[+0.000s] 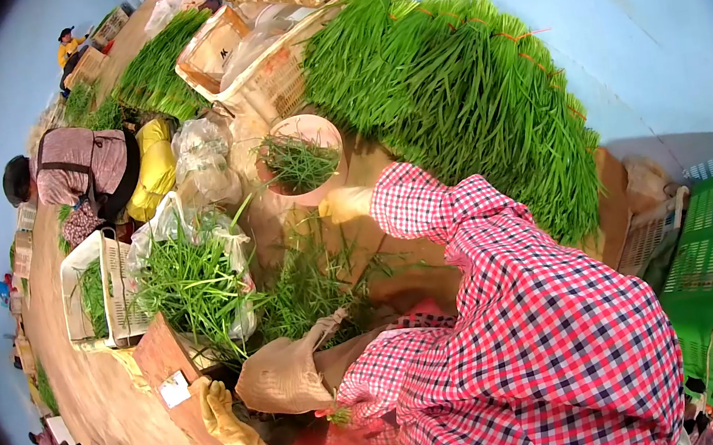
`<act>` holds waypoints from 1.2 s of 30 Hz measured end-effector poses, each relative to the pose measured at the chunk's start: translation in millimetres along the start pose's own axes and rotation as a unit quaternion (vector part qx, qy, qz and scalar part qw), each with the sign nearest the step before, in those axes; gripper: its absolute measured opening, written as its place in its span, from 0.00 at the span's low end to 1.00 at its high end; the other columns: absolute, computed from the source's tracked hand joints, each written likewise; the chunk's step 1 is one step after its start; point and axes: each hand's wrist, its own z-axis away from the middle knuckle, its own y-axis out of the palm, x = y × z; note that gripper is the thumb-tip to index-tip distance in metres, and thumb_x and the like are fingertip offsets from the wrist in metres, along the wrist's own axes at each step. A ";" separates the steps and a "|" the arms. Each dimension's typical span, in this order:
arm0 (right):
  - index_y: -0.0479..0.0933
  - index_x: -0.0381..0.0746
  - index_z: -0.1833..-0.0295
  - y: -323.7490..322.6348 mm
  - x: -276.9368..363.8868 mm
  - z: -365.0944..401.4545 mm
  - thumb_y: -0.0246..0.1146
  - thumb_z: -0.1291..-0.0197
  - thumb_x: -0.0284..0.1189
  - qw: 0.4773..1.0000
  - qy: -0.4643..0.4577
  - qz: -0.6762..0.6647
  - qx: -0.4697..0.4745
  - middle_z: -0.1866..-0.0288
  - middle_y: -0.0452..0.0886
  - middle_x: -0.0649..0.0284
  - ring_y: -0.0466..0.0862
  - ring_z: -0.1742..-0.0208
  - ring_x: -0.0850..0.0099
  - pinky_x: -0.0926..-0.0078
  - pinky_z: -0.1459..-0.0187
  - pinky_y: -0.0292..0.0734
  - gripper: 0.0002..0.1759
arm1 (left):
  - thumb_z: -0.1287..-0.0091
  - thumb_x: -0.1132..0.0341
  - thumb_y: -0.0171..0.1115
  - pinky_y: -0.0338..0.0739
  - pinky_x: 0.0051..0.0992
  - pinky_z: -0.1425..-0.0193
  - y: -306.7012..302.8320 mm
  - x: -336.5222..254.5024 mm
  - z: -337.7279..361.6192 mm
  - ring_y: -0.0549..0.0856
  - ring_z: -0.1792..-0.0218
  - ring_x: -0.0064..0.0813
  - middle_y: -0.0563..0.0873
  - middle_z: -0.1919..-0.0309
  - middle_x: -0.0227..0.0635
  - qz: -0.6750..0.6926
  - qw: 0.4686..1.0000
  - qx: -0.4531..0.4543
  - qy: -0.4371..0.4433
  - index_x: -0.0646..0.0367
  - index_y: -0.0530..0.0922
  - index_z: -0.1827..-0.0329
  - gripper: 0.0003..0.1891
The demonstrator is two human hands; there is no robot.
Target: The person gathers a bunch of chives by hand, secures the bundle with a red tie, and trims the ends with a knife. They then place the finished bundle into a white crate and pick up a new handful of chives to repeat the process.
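Observation:
My right hand [346, 204], in a pale yellow glove, is at the lower edge of a pink bucket [328, 127] of thin green stalks [302, 161]. Its fingers look closed, and what they hold is hidden. Loose green stalks [307, 287] are heaped below it. Toward the bottom, a small green tuft [340, 416] shows beside my checked clothing, where red fabric is blurred. My left hand cannot be made out clearly there. A yellow glove [232, 423] with a dark cuff is against a wooden board [165, 360]. Brown cloth [282, 376] covers the space between.
Long green bundles tied with orange bands [468, 109] line the wall. Pale crates [270, 76] stand behind the bucket; a green crate [712, 257] is at right. Leaves fill a plastic bag [192, 275] beside a white basket [119, 290]. A person [88, 163] bends nearby; others are farther off.

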 end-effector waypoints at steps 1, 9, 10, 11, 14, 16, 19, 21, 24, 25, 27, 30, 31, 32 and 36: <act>0.81 0.49 0.56 -2.8 20.0 9.4 0.58 0.33 0.37 0.999 0.010 -0.034 0.001 0.61 0.85 0.73 0.85 0.57 0.70 0.72 0.58 0.78 0.09 | 0.24 0.61 0.56 0.78 0.31 0.40 -3.9 0.5 1.0 0.85 0.48 0.33 0.85 0.50 0.44 0.014 1.000 -0.011 -0.009 0.66 0.76 0.37 0.20; 0.77 0.44 0.43 14.8 149.6 -17.0 0.59 0.41 0.27 0.990 -0.064 0.104 0.069 0.51 0.85 0.62 0.83 0.49 0.62 0.65 0.49 0.79 0.19 | 0.23 0.60 0.54 0.75 0.31 0.35 -62.2 19.8 26.9 0.82 0.44 0.37 0.82 0.46 0.47 0.012 0.996 -0.091 -0.001 0.66 0.73 0.35 0.21; 0.82 0.44 0.49 22.9 162.7 -2.9 0.59 0.41 0.28 0.989 -0.131 0.016 -0.059 0.51 0.85 0.57 0.85 0.48 0.56 0.59 0.50 0.82 0.14 | 0.24 0.60 0.54 0.75 0.34 0.35 -71.9 22.2 32.1 0.81 0.42 0.39 0.81 0.43 0.49 0.016 0.995 -0.098 -0.004 0.66 0.73 0.34 0.22; 0.82 0.42 0.50 40.5 169.5 -18.3 0.60 0.40 0.28 0.985 -0.160 0.021 -0.065 0.50 0.84 0.58 0.84 0.48 0.58 0.61 0.49 0.81 0.13 | 0.23 0.60 0.53 0.73 0.36 0.33 -76.3 23.9 32.9 0.80 0.40 0.40 0.79 0.41 0.51 0.014 0.995 -0.094 0.000 0.66 0.71 0.33 0.23; 0.82 0.45 0.64 51.4 198.3 -30.5 0.59 0.40 0.33 0.904 -0.343 0.251 -0.051 0.70 0.85 0.63 0.84 0.69 0.60 0.63 0.67 0.82 0.07 | 0.23 0.60 0.51 0.71 0.40 0.30 -87.7 29.1 60.5 0.78 0.37 0.42 0.77 0.38 0.53 -0.016 0.989 -0.149 -0.015 0.67 0.70 0.32 0.23; 0.79 0.47 0.73 59.3 227.7 -24.9 0.59 0.41 0.33 0.826 -0.437 0.326 -0.143 0.76 0.81 0.61 0.81 0.75 0.64 0.59 0.74 0.76 0.09 | 0.24 0.60 0.53 0.72 0.39 0.32 -81.0 18.0 84.6 0.80 0.41 0.41 0.81 0.42 0.51 -0.026 0.981 -0.191 -0.016 0.67 0.72 0.34 0.22; 0.80 0.37 0.60 69.1 278.5 -26.7 0.62 0.36 0.34 0.790 -0.579 -0.077 -0.183 0.72 0.84 0.60 0.83 0.69 0.58 0.63 0.63 0.79 0.10 | 0.24 0.60 0.56 0.75 0.38 0.35 -95.7 23.8 116.2 0.84 0.46 0.40 0.85 0.48 0.48 -0.006 0.961 -0.275 0.009 0.68 0.76 0.37 0.21; 0.82 0.35 0.60 96.4 312.4 -16.4 0.63 0.32 0.35 0.802 -0.573 -0.131 -0.106 0.65 0.84 0.60 0.81 0.66 0.74 0.75 0.65 0.77 0.13 | 0.25 0.61 0.57 0.79 0.37 0.39 -130.8 52.9 151.7 0.87 0.51 0.37 0.87 0.53 0.47 -0.008 0.942 -0.332 0.049 0.69 0.78 0.40 0.20; 0.81 0.34 0.67 125.3 345.8 7.6 0.66 0.36 0.41 0.888 -0.454 -0.038 0.067 0.73 0.79 0.51 0.82 0.70 0.62 0.63 0.67 0.72 0.18 | 0.25 0.62 0.58 0.81 0.33 0.42 -159.6 76.5 217.1 0.87 0.52 0.35 0.87 0.53 0.48 -0.015 0.907 -0.417 0.059 0.71 0.77 0.40 0.20; 0.83 0.34 0.64 153.2 345.1 -2.6 0.66 0.36 0.40 0.871 -0.488 -0.025 0.050 0.71 0.81 0.53 0.82 0.69 0.62 0.64 0.66 0.73 0.17 | 0.25 0.63 0.58 0.81 0.32 0.43 -159.2 72.3 239.8 0.87 0.51 0.35 0.87 0.53 0.48 -0.048 0.887 -0.457 0.045 0.71 0.77 0.40 0.19; 0.83 0.34 0.63 104.4 380.6 16.3 0.66 0.36 0.39 0.803 -0.589 -0.075 0.053 0.68 0.84 0.56 0.83 0.68 0.62 0.65 0.64 0.74 0.17 | 0.26 0.64 0.59 0.82 0.32 0.43 -160.0 2.0 261.8 0.87 0.51 0.35 0.88 0.53 0.47 -0.025 0.865 -0.496 0.074 0.70 0.78 0.40 0.19; 0.83 0.34 0.61 123.9 395.6 40.3 0.66 0.35 0.39 0.820 -0.564 -0.063 0.078 0.68 0.85 0.61 0.81 0.68 0.70 0.71 0.65 0.74 0.16 | 0.27 0.64 0.60 0.82 0.30 0.44 -176.7 14.1 335.1 0.88 0.52 0.34 0.88 0.54 0.46 -0.043 0.814 -0.573 0.085 0.67 0.80 0.42 0.17; 0.84 0.34 0.60 123.1 394.7 35.4 0.66 0.34 0.39 0.859 -0.494 -0.007 0.136 0.69 0.84 0.62 0.80 0.69 0.73 0.74 0.65 0.73 0.16 | 0.27 0.64 0.60 0.82 0.30 0.44 -179.7 23.6 360.1 0.88 0.52 0.33 0.88 0.54 0.46 -0.057 0.794 -0.600 0.078 0.67 0.80 0.42 0.17; 0.84 0.35 0.60 123.4 397.2 40.1 0.66 0.34 0.40 0.873 -0.459 0.016 0.162 0.70 0.83 0.63 0.79 0.69 0.75 0.76 0.66 0.73 0.17 | 0.27 0.64 0.61 0.82 0.29 0.45 -180.9 30.1 385.6 0.87 0.53 0.32 0.88 0.54 0.45 -0.073 0.779 -0.621 0.057 0.68 0.80 0.43 0.17; 0.84 0.36 0.60 145.3 376.7 30.7 0.65 0.36 0.35 0.869 -0.463 0.035 0.173 0.68 0.85 0.61 0.83 0.67 0.69 0.71 0.63 0.75 0.12 | 0.27 0.63 0.60 0.82 0.28 0.45 -174.5 57.5 425.6 0.87 0.52 0.32 0.88 0.54 0.45 -0.088 0.754 -0.649 -0.058 0.69 0.79 0.42 0.18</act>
